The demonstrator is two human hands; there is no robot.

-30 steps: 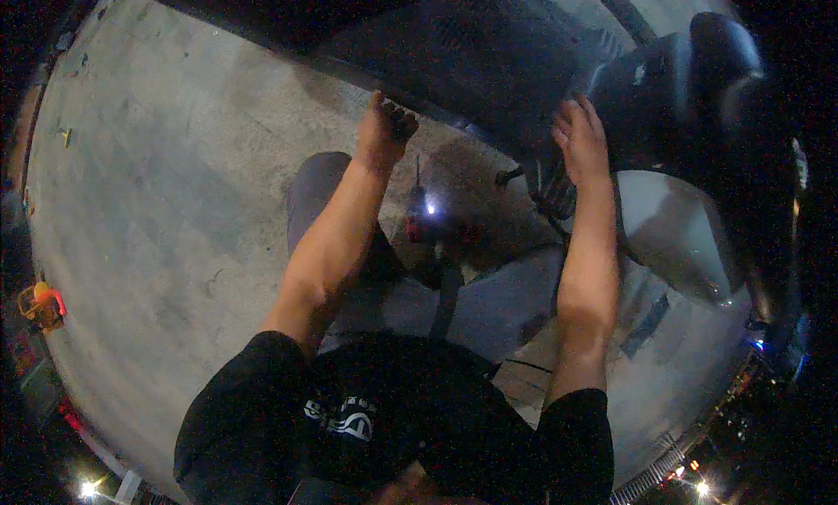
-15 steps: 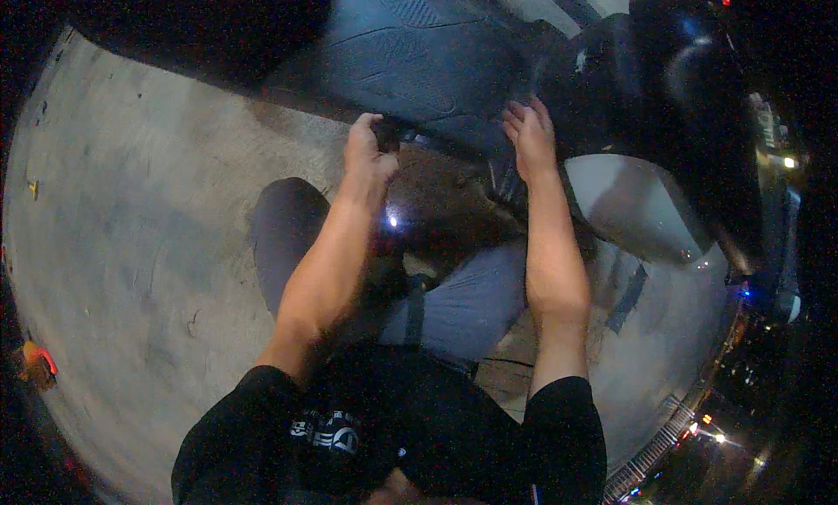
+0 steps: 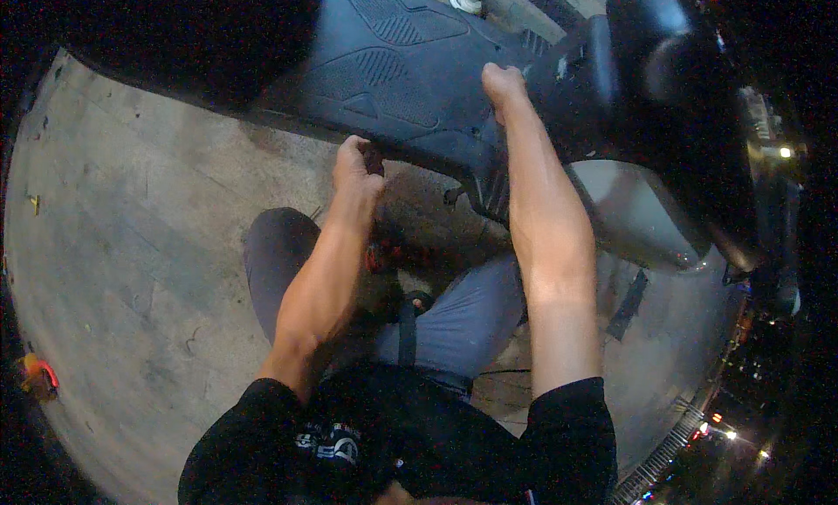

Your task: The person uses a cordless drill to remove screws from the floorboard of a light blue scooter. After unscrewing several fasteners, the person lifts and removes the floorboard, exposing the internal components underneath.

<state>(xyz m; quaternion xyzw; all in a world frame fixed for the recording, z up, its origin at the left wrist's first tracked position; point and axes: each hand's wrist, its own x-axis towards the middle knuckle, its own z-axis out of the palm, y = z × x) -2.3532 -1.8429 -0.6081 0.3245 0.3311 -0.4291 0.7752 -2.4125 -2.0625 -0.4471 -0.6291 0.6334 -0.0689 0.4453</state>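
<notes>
Work on the scooter's dark floorboard panel (image 3: 401,77) looks unfinished: the left hand (image 3: 356,169) is clenched at its lower edge around something small and dark, the right hand (image 3: 502,82) is fisted on its top, and the panel sits in place on the scooter.

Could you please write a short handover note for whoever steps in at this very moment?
Left hand: closed at the lower edge of the scooter's footboard; whether it holds anything is hidden.
Right hand: fisted, pressed on the footboard's upper side.
Scooter stands on concrete floor; the person sits beside it, knees bent.
Done: both hands are placed on the panel.
Left: the panel looks still attached; nothing removed lies nearby.
</notes>
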